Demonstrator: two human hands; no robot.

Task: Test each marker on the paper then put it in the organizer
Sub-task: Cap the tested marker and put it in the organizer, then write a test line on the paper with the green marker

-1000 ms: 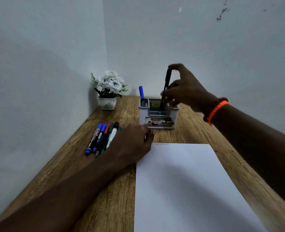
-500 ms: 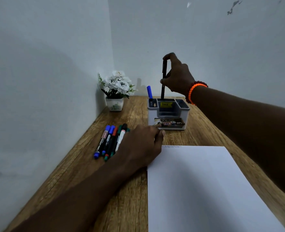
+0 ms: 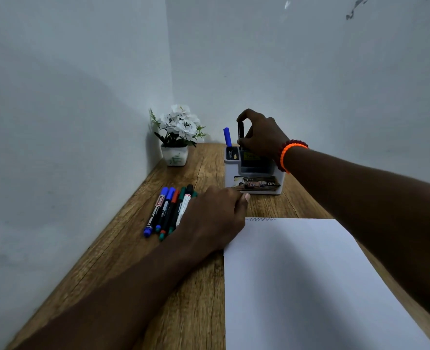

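Right hand [image 3: 260, 133] is pinching the black marker [image 3: 241, 131] by its top, upright, tip down into the organizer [image 3: 254, 178] at the desk's back edge, beside the blue one [image 3: 227, 137]. Left hand [image 3: 213, 218], fingers loose, rests right beside the untested markers [image 3: 168, 210], so it's nearer them.

A black marker [image 3: 241, 131] stands upright in the white organizer's [image 3: 254, 173] rear compartment, beside a blue marker [image 3: 227, 137] in the rear left slot. Several capped markers [image 3: 169, 210] lie side by side on the tabletop, left of the white paper [image 3: 309, 286], which bears a scribble [image 3: 261, 219] at its top edge.
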